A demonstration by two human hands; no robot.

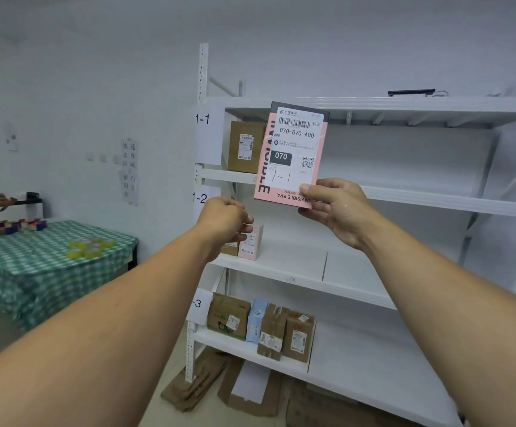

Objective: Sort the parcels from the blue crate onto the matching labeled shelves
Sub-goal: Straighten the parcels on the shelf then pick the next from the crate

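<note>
Right hand [339,211] is pinching the pink parcel [290,155] by its bottom edge, thumb on the front, fingers tucked behind. The parcel stands upright straight above that hand with its label facing me: 070-070-A80 printed, "1-1" scribbled near the bottom. It's held up in front of the rack [435,201] and isn't sitting on any shelf.

Up and left of the right hand, partly hidden behind the parcel, there's a brown box [244,146] on the shelf next to the 1-1 tag [202,119].

Left hand [224,221] is a bit lower and off to the left of the right one, not touching the parcel. Its fingers are curled in with the back of the hand toward me, so honestly can't tell if it's got anything in it. A small pink box [252,243] stands on the shelf just past its knuckles, level with the 1-2 tag [199,198]; can't tell if they touch.

Well below both hands, a row of boxes [259,325] stands on a lower shelf, with flattened cardboard [219,386] on the floor underneath. Far left of the left hand is a table [35,257] with a green checked cloth.
</note>
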